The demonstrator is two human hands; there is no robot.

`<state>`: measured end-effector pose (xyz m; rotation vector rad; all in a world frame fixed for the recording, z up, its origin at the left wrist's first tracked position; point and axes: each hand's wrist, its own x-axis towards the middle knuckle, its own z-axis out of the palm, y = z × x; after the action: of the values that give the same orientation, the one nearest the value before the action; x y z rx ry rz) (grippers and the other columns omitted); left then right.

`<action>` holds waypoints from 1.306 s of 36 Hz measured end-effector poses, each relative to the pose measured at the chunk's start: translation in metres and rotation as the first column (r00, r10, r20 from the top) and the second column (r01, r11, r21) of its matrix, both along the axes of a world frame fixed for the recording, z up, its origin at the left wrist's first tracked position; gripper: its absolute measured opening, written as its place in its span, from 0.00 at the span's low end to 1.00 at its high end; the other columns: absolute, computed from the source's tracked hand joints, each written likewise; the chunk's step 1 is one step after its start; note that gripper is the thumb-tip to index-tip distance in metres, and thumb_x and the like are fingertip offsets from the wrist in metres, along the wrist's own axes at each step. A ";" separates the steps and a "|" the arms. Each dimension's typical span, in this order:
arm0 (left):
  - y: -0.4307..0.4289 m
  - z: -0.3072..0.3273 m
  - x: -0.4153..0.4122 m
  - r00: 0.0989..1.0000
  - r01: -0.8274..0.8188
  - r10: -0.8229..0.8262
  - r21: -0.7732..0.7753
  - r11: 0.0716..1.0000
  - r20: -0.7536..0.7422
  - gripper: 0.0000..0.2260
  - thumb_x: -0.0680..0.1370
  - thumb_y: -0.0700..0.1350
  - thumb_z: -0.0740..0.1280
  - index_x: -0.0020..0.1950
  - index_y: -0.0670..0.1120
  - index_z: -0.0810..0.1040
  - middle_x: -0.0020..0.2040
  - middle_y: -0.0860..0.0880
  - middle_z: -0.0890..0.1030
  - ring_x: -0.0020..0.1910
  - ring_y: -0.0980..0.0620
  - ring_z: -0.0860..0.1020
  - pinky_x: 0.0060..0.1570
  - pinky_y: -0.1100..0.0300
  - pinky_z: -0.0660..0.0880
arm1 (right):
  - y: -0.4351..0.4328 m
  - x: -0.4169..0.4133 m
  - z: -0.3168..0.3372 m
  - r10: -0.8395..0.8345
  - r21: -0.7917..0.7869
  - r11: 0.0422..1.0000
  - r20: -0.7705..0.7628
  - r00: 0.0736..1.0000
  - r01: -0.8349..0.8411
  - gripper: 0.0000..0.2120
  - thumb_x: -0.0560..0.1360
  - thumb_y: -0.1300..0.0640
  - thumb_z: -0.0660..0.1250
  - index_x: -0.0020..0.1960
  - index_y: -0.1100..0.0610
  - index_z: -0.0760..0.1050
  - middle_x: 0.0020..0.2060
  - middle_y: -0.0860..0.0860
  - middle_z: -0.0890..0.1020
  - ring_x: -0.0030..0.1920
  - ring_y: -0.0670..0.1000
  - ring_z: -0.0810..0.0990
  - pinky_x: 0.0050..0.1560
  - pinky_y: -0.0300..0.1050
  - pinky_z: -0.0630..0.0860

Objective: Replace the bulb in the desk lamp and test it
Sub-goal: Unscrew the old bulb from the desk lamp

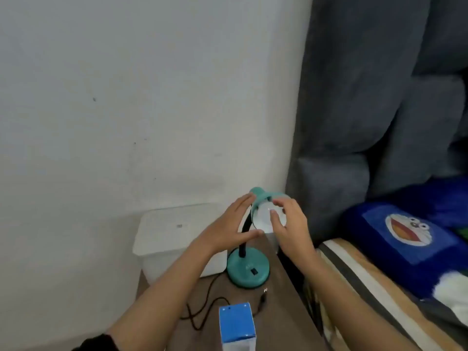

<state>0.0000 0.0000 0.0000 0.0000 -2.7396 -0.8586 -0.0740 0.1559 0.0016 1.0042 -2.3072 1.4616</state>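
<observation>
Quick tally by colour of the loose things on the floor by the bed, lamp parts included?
Teal: 1, the desk lamp
White: 2, the bulb in the shade, the storage bin
Blue: 1, the bulb box
Black: 1, the power cord
Total: 5

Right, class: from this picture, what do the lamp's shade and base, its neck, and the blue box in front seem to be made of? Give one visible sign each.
Lamp shade and base: probably painted metal or plastic, with a smooth, even teal coat; the look leaves it open.
Neck: black and curved, likely flexible metal tubing or rubber-sleeved; too blurred to be sure.
Blue box: thin printed cardboard, judging by its flat faces and folded edges.
</observation>
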 end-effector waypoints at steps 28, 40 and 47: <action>-0.010 -0.024 -0.058 0.988 0.095 -0.102 -0.062 0.993 -0.113 0.46 0.68 0.44 0.76 0.76 0.56 0.49 0.76 0.53 0.54 0.75 0.56 0.55 0.73 0.59 0.57 | -0.028 -0.053 -0.030 0.069 0.184 0.978 0.175 0.982 -0.101 0.31 0.73 0.49 0.67 0.71 0.54 0.61 0.64 0.58 0.71 0.64 0.57 0.71 0.62 0.49 0.69; -0.017 -0.019 -0.058 0.976 0.150 -0.162 -0.090 0.985 -0.145 0.45 0.65 0.43 0.78 0.74 0.56 0.54 0.73 0.52 0.59 0.71 0.60 0.59 0.69 0.71 0.59 | -0.027 -0.044 -0.026 0.062 0.269 0.959 0.092 0.994 -0.085 0.28 0.74 0.51 0.66 0.71 0.54 0.60 0.58 0.59 0.70 0.58 0.60 0.72 0.56 0.51 0.71; -0.020 -0.019 -0.052 0.974 0.167 -0.174 -0.058 0.984 -0.148 0.44 0.66 0.46 0.78 0.74 0.57 0.55 0.74 0.53 0.61 0.74 0.58 0.60 0.72 0.55 0.63 | -0.031 -0.036 -0.037 0.017 0.173 0.984 0.088 0.996 -0.032 0.30 0.73 0.50 0.68 0.71 0.55 0.61 0.61 0.58 0.70 0.62 0.57 0.69 0.57 0.46 0.68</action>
<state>-0.0515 -0.0202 -0.0191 -0.3018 -2.6417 -0.8034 -0.1097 0.1249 -0.0352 1.0374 -2.5302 1.3554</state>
